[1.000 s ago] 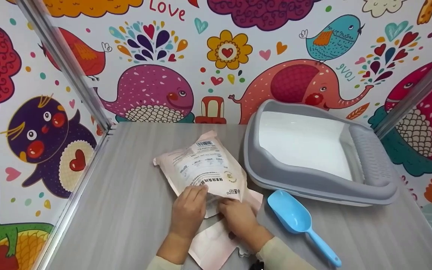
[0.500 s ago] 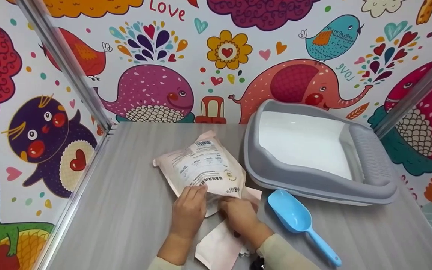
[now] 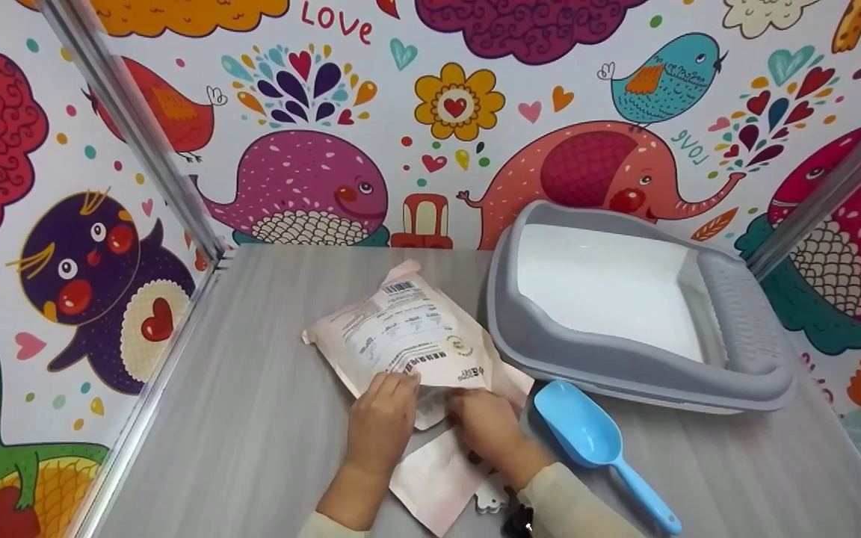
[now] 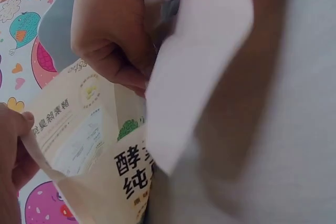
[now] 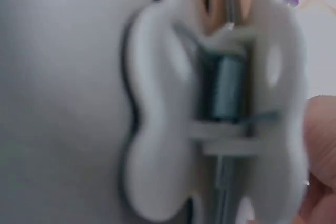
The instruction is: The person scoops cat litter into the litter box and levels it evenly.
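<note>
Right hand [image 3: 489, 430] is edging right with the lower corner of the bag [image 3: 408, 336], likely spreading its mouth; bag is lying mid-frame on the desk [image 3: 258, 359]. Left hand's [image 3: 384, 415] grip is pinching the rim, right's apparently clenching the edge.

Red lettering "Love" [image 3: 337, 22] on far wall [image 3: 516, 78], left of centre, mirrored teal "LOVE" [image 3: 690, 146] farther right, barcode [image 3: 399, 287] at far end of pink bag [image 3: 400, 329], large black characters [image 4: 127, 161] 酵 and 纯 on same bag, smallest print illegible.
</note>
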Motion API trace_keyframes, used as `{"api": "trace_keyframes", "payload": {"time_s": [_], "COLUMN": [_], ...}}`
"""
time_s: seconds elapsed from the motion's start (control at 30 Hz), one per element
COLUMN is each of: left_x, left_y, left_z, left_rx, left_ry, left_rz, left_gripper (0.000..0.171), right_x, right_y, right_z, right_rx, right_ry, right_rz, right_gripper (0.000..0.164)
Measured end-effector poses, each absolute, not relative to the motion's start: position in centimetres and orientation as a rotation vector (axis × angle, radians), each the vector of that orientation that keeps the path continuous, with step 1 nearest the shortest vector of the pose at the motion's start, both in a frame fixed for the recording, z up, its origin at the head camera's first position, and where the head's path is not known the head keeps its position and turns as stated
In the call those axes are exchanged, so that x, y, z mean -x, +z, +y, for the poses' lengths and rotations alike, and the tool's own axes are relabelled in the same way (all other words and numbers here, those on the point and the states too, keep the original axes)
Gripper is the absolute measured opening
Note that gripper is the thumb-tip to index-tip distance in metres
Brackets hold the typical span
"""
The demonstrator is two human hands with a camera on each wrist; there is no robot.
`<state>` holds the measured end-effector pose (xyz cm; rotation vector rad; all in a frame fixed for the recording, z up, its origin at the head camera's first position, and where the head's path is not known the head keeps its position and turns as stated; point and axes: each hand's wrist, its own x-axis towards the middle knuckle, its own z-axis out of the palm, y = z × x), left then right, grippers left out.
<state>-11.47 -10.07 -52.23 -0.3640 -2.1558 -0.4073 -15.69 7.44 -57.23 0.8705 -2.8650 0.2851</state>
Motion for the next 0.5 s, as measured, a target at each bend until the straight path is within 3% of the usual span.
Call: {"api": "trace_keyframes", "payload": {"time_s": [0.5], "left_x": [10.99], "left_y": [-52.44], "left_z": [-9.76], "left_rx": [0.377], "left_ry": [-0.393], "left_rz": [-2.259], "left_gripper": [0.013], "right_x": [14.61], "right_y": [-57.26], "right_z": [8.47], "right_rx": [-0.962], "right_ry": [0.332], "right_rz": [-2.768], "right_gripper": [0.007]}}
